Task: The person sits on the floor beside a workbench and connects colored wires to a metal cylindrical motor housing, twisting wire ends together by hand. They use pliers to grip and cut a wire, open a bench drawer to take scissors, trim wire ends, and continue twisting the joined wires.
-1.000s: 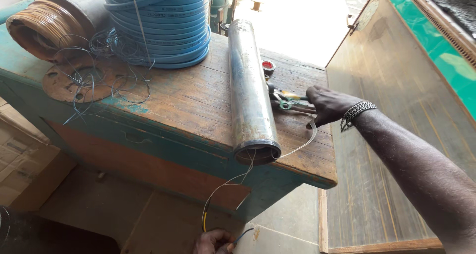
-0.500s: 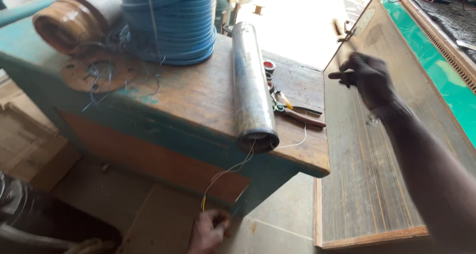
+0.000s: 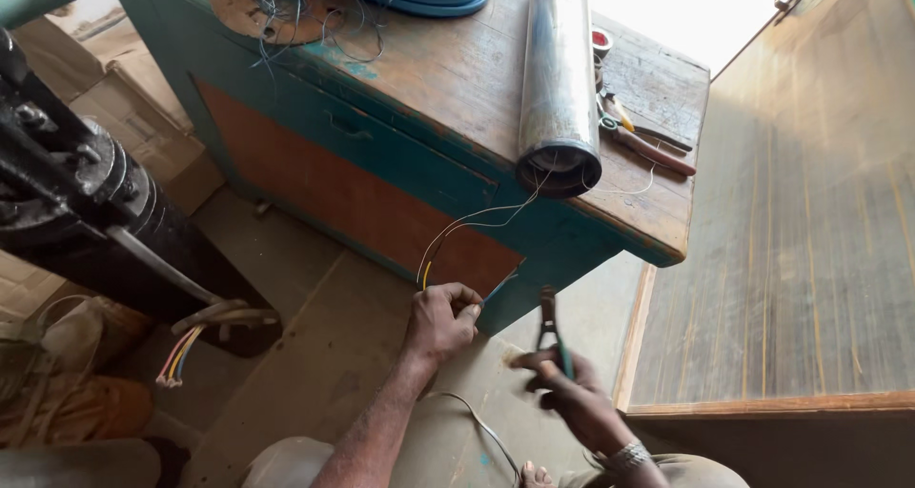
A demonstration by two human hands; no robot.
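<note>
Head view, looking down past the bench edge to the floor. Left hand is low in front of the teal cabinet, fingers pinched shut on the ends of thin wires; a yellow strand and a blue one show at the fingertips. Those wires run up and away from the hand to the open mouth of the metal tube lying on the wooden bench top, well above both hands.

Right hand sits just right of the left, apart from it, closed around the handles of a pair of pliers whose nose points up toward the wire ends. Whether the plier nose is open cannot be told; it is blurred.

Change: a second ago the right hand was up on the bench by the tools beside the tube; half a second ago it was in the air, off to the right. Now it is down by the left hand with pliers in it. The left hand has kept its pinch on the wires. My reading: tool fetched, wire ends presented, plier nose near but not yet touching them.

A second pair of red-handled pliers remains on the bench, above the right hand. Left of the left hand, a dark machine with coloured leads.
</note>
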